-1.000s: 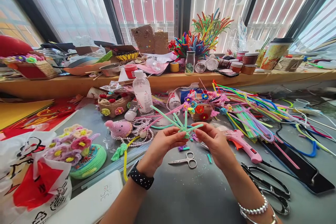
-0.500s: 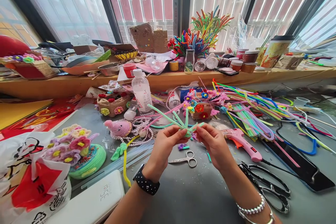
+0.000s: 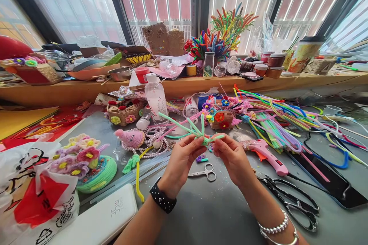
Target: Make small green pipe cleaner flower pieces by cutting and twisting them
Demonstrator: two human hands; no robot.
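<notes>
Several light green pipe cleaners [image 3: 202, 126] fan out from one bunched point between my hands, above the grey table. My left hand [image 3: 184, 157] pinches the bunch at its left side, with long stems rising up and to the left. On the right, my right hand [image 3: 231, 157] has thumb and fingers closed on a short green stem of the same bunch. The fingertips of both hands nearly meet and partly hide the joined middle. Small silver scissors [image 3: 207, 172] lie on the table just below the hands.
A pink glue gun [image 3: 267, 155], black scissors [image 3: 296, 203] and a dark phone [image 3: 327, 180] lie to the right. Left are a white power bank [image 3: 100, 218], a green crocheted base with flowers [image 3: 99, 174] and a pink crocheted figure [image 3: 130, 138]. A bottle [image 3: 155, 99] stands behind.
The view has shifted slightly. Both hands keep their grip on the green bunch, and its stems have tilted a little.
</notes>
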